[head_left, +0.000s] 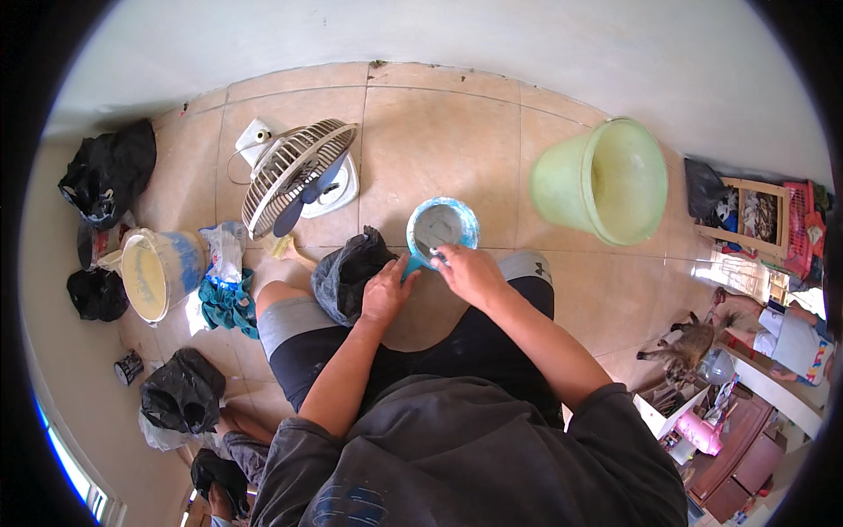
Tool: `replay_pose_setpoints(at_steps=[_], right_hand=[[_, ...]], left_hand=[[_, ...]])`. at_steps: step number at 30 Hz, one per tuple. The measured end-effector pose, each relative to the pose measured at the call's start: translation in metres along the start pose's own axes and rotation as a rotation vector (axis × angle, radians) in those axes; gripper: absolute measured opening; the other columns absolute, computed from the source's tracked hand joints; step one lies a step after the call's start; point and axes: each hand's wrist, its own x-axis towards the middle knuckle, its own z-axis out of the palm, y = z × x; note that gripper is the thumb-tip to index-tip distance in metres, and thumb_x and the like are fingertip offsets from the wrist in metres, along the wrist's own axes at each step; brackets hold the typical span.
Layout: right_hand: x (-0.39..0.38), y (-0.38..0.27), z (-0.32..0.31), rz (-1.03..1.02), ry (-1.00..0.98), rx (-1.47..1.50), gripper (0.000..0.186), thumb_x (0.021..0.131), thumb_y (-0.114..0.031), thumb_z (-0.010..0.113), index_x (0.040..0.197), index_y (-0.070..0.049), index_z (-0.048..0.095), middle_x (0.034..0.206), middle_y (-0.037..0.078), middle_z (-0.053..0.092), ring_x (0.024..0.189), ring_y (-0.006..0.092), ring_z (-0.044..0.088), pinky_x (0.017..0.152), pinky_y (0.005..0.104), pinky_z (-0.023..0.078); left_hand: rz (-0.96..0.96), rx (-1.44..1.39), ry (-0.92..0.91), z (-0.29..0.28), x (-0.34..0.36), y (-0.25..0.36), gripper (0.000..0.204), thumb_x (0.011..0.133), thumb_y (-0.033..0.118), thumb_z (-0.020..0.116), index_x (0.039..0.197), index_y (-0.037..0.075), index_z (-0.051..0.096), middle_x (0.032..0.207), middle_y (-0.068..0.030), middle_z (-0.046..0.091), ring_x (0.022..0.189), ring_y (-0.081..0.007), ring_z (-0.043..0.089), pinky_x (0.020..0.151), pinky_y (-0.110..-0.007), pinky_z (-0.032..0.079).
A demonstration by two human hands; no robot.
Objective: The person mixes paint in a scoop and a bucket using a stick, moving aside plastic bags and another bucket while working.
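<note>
A blue dipper [443, 227] holding grey paste is in front of me. My left hand [385, 290] is closed on its blue handle at the lower left. My right hand [470, 279] is closed at the dipper's near rim, holding a small tool, mostly hidden by the fingers, in the paste. A crumpled black bag [347, 277] lies just left of my left hand. Below the dipper, between my legs, is a round greyish-tan surface [420, 321]. A wide paintbrush [290, 249] lies beside the bag.
A fan with a cage [300, 176] lies ahead-left. A green bucket [597, 180] stands ahead-right, a paint-stained bucket [158, 272] at left among black bags [180, 395] and a teal cloth [228, 303]. At right are a cat [680, 347], another person [790, 342] and crates [746, 220].
</note>
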Motion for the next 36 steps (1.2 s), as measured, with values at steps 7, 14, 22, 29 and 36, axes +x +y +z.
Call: replay_pose_setpoints(at_steps=[7, 14, 22, 29, 36], right_hand=[[0.024, 0.018, -0.006, -0.020, 0.087, -0.075, 0.029, 0.099, -0.030, 0.057, 0.104, -0.001, 0.063, 0.092, 0.018, 0.069, 0.085, 0.0364, 0.068, 0.072, 0.0455, 0.055], [0.008, 0.032, -0.015, -0.134, -0.057, -0.045, 0.030, 0.097, -0.029, 0.059, 0.109, -0.001, 0.065, 0.097, 0.016, 0.071, 0.088, 0.0356, 0.069, 0.074, 0.0456, 0.055], [0.026, 0.014, -0.016, 0.145, -0.023, -0.034, 0.032, 0.098, -0.032, 0.061, 0.105, -0.002, 0.069, 0.085, 0.020, 0.070, 0.079, 0.0366, 0.069, 0.070, 0.0427, 0.054], [0.039, 0.020, 0.001, 0.297, 0.206, 0.158, 0.041, 0.098, -0.040, 0.062, 0.104, -0.001, 0.070, 0.080, 0.023, 0.069, 0.075, 0.0368, 0.070, 0.068, 0.0424, 0.054], [0.034, 0.029, 0.003, 0.293, 0.209, 0.166, 0.034, 0.097, -0.037, 0.062, 0.105, -0.006, 0.070, 0.091, 0.021, 0.072, 0.086, 0.0392, 0.070, 0.075, 0.0441, 0.055]], left_hand=[[0.013, -0.023, 0.018, 0.000, 0.001, 0.000, 0.044, 0.093, 0.035, 0.065, 0.126, 0.006, 0.062, 0.102, -0.0150, 0.068, 0.089, -0.0334, 0.069, 0.076, -0.043, 0.056], [0.036, -0.010, 0.025, -0.010, 0.005, 0.003, 0.044, 0.092, 0.031, 0.067, 0.126, 0.005, 0.062, 0.099, -0.0140, 0.067, 0.087, -0.0333, 0.069, 0.074, -0.043, 0.056], [0.052, 0.004, 0.066, -0.019, 0.025, -0.002, 0.043, 0.091, 0.031, 0.068, 0.126, 0.006, 0.062, 0.099, -0.0133, 0.068, 0.089, -0.0320, 0.069, 0.076, -0.041, 0.055], [0.011, 0.011, 0.046, -0.022, 0.036, -0.003, 0.048, 0.093, 0.036, 0.065, 0.131, 0.008, 0.060, 0.110, -0.0166, 0.068, 0.098, -0.0333, 0.068, 0.086, -0.042, 0.055], [0.097, 0.127, 0.365, -0.044, 0.018, -0.016, 0.053, 0.096, 0.043, 0.061, 0.133, 0.006, 0.059, 0.106, -0.0166, 0.070, 0.094, -0.0308, 0.069, 0.086, -0.041, 0.055]])
